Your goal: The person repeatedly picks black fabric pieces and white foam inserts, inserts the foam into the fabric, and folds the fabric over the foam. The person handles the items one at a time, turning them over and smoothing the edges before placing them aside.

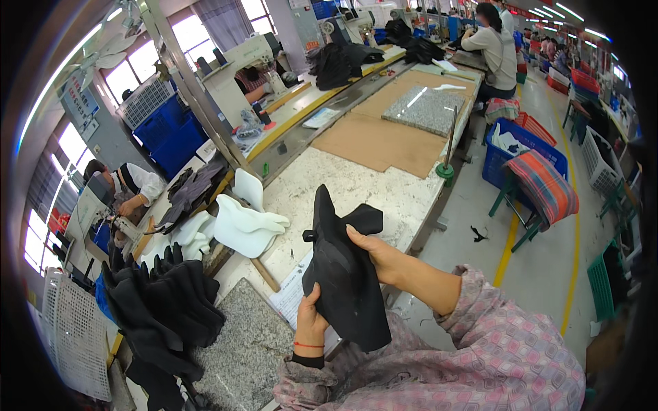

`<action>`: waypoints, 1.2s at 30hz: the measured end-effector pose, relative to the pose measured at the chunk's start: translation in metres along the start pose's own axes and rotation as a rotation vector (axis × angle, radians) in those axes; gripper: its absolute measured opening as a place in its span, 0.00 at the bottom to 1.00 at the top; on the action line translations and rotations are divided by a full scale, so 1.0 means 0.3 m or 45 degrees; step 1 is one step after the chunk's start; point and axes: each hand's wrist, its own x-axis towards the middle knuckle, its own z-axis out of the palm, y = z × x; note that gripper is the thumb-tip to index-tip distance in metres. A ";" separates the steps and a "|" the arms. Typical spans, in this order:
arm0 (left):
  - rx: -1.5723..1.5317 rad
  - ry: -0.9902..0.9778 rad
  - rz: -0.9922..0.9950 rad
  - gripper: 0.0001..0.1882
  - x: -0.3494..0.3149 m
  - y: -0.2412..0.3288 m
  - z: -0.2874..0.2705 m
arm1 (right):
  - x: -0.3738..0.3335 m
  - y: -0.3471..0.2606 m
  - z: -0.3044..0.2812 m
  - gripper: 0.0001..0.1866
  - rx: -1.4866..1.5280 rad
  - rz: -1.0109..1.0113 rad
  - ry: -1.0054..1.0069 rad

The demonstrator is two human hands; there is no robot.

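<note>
Black cloth (346, 281), near in my view: left hand (312, 323) and right hand (381, 259) pinch its edges, thumbs facing me.

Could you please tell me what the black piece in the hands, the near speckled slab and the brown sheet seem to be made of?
Black piece: probably fabric or soft leather-like material, matt, bending in smooth curves.
Near slab: likely granite, fairly dull, judging by its grey speckling.
Brown sheet: perhaps cardboard or fibreboard, from its flat, dull surface.
</note>
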 end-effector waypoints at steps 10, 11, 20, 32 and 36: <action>0.154 0.046 0.017 0.27 0.002 -0.026 0.002 | -0.005 -0.015 0.129 0.19 -0.599 -0.135 0.315; 0.102 0.001 0.017 0.27 -0.002 -0.028 0.000 | -0.001 -0.010 0.124 0.19 -0.504 -0.213 0.333; 0.068 -0.062 0.071 0.23 -0.005 -0.041 -0.015 | -0.005 0.016 0.084 0.23 -0.551 -0.283 0.367; 0.102 -0.234 0.387 0.26 -0.018 0.000 0.082 | -0.054 -0.020 0.115 0.19 -0.535 -0.544 0.117; 0.173 -0.056 0.303 0.26 -0.019 -0.017 0.085 | -0.053 -0.003 0.088 0.21 -0.647 -0.532 0.163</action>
